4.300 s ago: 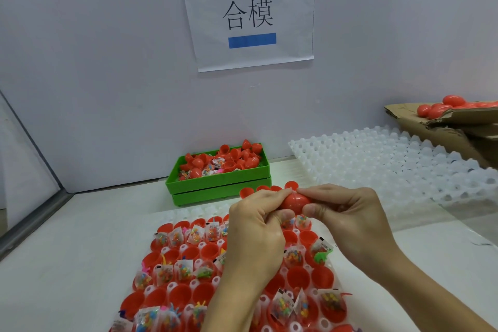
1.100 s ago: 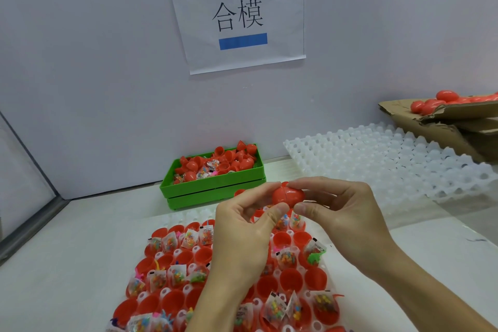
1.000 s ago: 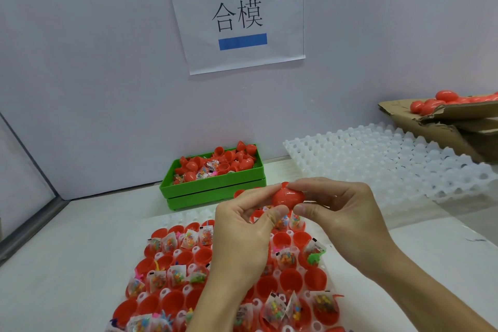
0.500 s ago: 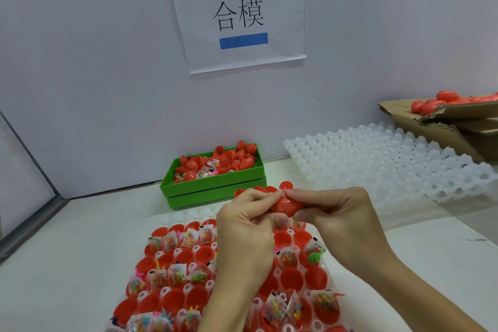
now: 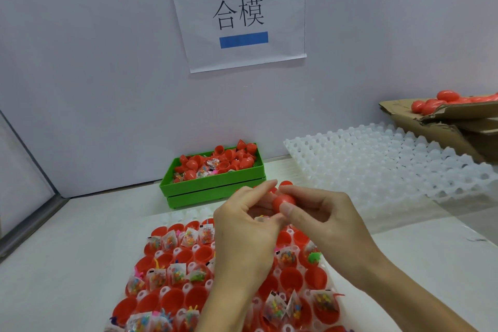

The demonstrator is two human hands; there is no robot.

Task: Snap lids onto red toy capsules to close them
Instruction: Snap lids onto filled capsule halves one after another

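Both my hands hold one red toy capsule (image 5: pixel 283 201) above the far end of a white tray (image 5: pixel 334 281). My left hand (image 5: pixel 246 229) pinches its left side, with the palm hiding most of that half. My right hand (image 5: pixel 322 217) pinches the right half between thumb and fingers. The tray holds several open red capsule bottoms (image 5: pixel 291 279), some with small toy bags (image 5: pixel 176 272) in them and some bare. My forearms cover part of the tray.
A green bin (image 5: pixel 215 188) of red lids and toy bags stands at the back by the wall. An empty white cell tray (image 5: pixel 390 167) lies to the right. A cardboard box (image 5: pixel 442 127) with closed red capsules (image 5: pixel 431 104) sits at the far right.
The capsule stays between both hands in the same spot. My fingers have shifted on it, and more of its right half shows than half a second ago.
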